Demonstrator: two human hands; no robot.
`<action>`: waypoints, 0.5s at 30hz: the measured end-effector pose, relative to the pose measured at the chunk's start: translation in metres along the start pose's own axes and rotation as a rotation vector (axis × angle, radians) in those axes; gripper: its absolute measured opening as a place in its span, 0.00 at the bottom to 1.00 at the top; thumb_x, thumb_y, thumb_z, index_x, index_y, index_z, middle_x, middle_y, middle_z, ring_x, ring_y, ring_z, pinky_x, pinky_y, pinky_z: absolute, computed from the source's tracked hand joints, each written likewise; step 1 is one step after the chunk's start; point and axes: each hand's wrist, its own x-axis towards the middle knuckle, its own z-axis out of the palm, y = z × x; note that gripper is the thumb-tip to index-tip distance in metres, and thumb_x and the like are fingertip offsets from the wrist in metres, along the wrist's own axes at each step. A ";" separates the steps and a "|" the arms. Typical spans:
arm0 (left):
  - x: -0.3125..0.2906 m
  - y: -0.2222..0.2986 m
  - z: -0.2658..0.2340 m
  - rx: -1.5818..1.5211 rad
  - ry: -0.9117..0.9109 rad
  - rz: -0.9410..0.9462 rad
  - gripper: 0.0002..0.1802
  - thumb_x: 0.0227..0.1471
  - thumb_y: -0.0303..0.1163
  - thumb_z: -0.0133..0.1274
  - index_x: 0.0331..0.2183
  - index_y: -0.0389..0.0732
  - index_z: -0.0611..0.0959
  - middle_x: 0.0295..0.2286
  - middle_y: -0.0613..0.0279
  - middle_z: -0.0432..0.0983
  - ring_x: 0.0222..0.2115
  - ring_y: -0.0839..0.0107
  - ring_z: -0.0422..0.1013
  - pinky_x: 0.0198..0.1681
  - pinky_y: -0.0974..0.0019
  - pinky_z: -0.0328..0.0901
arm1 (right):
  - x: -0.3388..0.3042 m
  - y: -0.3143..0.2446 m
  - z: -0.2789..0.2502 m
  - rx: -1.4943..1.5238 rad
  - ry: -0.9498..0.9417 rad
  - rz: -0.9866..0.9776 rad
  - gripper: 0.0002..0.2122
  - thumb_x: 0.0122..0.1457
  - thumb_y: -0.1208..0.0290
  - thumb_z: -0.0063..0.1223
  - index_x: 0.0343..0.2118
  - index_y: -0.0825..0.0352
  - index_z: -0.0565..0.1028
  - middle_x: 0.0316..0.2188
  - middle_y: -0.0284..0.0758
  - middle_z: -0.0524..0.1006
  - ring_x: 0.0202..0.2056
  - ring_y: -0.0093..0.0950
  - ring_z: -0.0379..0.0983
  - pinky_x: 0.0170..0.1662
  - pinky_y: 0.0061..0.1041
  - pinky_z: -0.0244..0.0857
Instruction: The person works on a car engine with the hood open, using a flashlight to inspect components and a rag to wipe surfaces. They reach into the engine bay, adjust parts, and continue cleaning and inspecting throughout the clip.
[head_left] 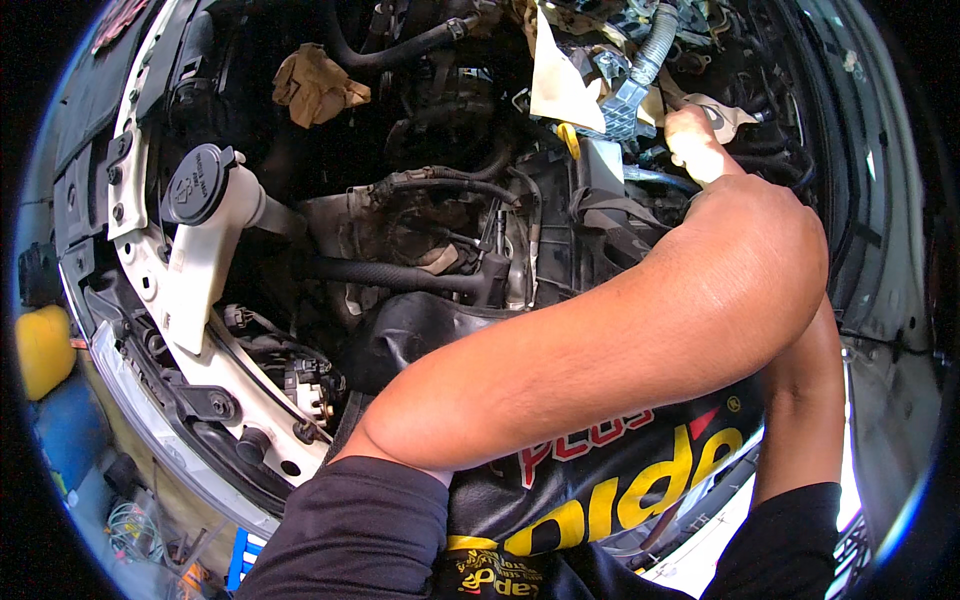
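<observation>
My left arm reaches across the view from the lower left, its elbow bent high at the right. Past that elbow, deep in the engine bay, what looks like my left hand [692, 145] shows small and overexposed. Its fingers seem curled among the parts, and what they hold is hidden. Beside it are a blue-grey plastic bracket [625, 105] and a grey corrugated hose [656, 45]. A pale, stiff sheet [558, 85] stands just left of them. My right arm comes up from the lower right and passes behind the left one, which hides my right hand.
A white filler neck with a black cap [198, 188] stands at the front left. Beyond it lies a crumpled brown rag [318, 88]. Black hoses [400, 274] cross the bay. A black cover with coloured lettering [620, 490] drapes the near edge. A yellow container [45, 352] stands outside, left.
</observation>
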 end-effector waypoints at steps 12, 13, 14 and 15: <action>0.008 0.006 -0.021 -0.153 -0.430 -0.145 0.22 0.60 0.34 0.54 0.53 0.33 0.79 0.50 0.40 0.76 0.57 0.53 0.69 0.63 0.53 0.57 | -0.004 -0.002 -0.016 0.588 -0.110 0.214 0.05 0.70 0.73 0.44 0.45 0.59 0.71 0.22 0.24 0.64 0.15 0.16 0.56 0.13 0.18 0.46; 0.008 0.006 -0.020 -0.142 -0.418 -0.149 0.22 0.61 0.34 0.54 0.53 0.33 0.79 0.50 0.40 0.75 0.57 0.53 0.69 0.63 0.53 0.57 | -0.008 -0.005 -0.016 0.619 -0.100 0.197 0.05 0.70 0.73 0.45 0.45 0.59 0.72 0.22 0.24 0.64 0.15 0.16 0.55 0.13 0.18 0.46; 0.008 0.007 -0.019 -0.130 -0.402 -0.147 0.22 0.61 0.34 0.54 0.53 0.33 0.78 0.51 0.41 0.75 0.57 0.53 0.69 0.63 0.52 0.57 | -0.012 -0.008 -0.016 0.653 -0.106 0.175 0.05 0.70 0.73 0.46 0.45 0.59 0.72 0.22 0.24 0.64 0.15 0.16 0.55 0.13 0.17 0.45; 0.007 0.008 -0.018 -0.117 -0.382 -0.149 0.22 0.61 0.34 0.54 0.54 0.33 0.78 0.51 0.41 0.75 0.57 0.53 0.69 0.63 0.52 0.57 | -0.015 -0.011 -0.017 0.675 -0.061 0.176 0.04 0.70 0.73 0.46 0.44 0.60 0.72 0.22 0.24 0.64 0.15 0.15 0.55 0.13 0.17 0.45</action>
